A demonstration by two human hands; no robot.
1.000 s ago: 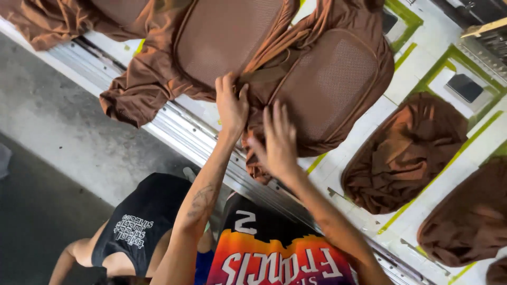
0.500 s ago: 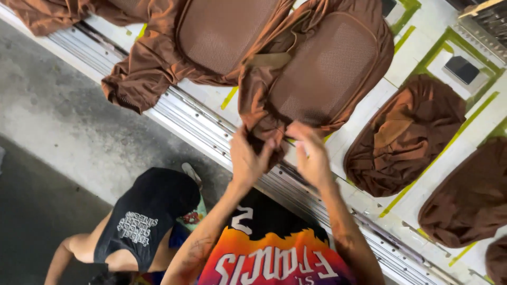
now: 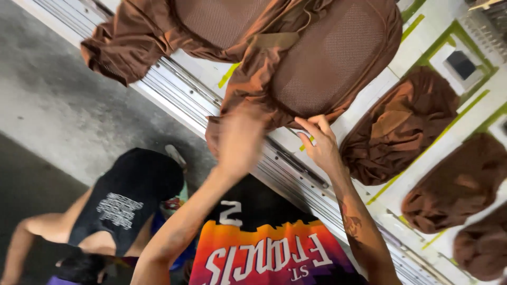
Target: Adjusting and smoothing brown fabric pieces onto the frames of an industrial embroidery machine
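A brown fabric cover with mesh panels (image 3: pixel 327 58) lies on the white work table (image 3: pixel 401 63), its lower edge hanging over the table's metal rail. My right hand (image 3: pixel 321 145) pinches that lower edge of the cover with its fingertips. My left hand (image 3: pixel 240 140) is blurred by motion, at the hanging flap of the same brown fabric; its grip cannot be made out. A second brown mesh cover (image 3: pixel 211 21) lies beside it to the left, with a loose sleeve of fabric (image 3: pixel 113 47) drooping over the rail.
Several bunched brown covers (image 3: pixel 401 124) (image 3: pixel 459 182) (image 3: pixel 483 248) lie in green-taped bays to the right. A ribbed metal rail (image 3: pixel 296 169) edges the table. Grey concrete floor (image 3: pixel 63 116) is at left. My legs in black shorts (image 3: pixel 127 195) and a colourful jersey (image 3: pixel 264 248) show below.
Both hands moved down off the mesh panel to the cover's lower edge at the rail. The left hand is now swinging fast; the view has shifted nearer the table.
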